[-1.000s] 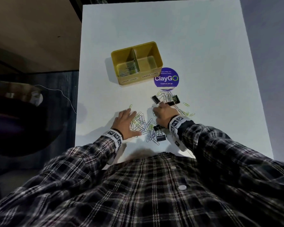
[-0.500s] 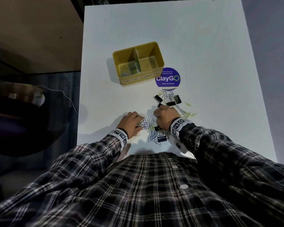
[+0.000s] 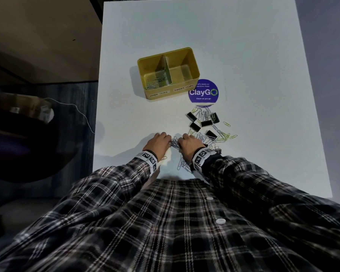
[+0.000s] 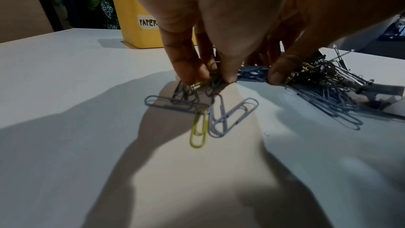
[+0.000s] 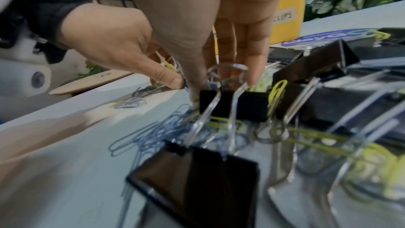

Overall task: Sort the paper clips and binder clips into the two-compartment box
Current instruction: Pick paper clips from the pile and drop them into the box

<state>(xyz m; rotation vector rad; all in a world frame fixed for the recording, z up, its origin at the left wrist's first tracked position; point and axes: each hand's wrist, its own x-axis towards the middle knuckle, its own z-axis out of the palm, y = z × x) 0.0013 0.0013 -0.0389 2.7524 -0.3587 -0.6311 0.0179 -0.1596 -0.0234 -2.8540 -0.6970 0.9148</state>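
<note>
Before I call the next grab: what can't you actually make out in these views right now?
- Head view: what the left hand and right hand hold; their backs cover the fingertips.
- Left wrist view: the yellow box label past "PAPER"; fingers cover it.
- Right wrist view: the nearest binder clip is blurred.
- Head view: the paper clips in the box are too small to count.

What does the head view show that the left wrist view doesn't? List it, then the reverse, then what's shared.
Head only: the yellow two-compartment box's interior, paper clips in its left compartment, right compartment bare; the purple round ClayGo sticker; black binder clips.
Left wrist only: left-hand fingertips pinching a bunch of wire paper clips; a loose yellow paper clip.
Both: white table, box, both hands at the pile.
</note>
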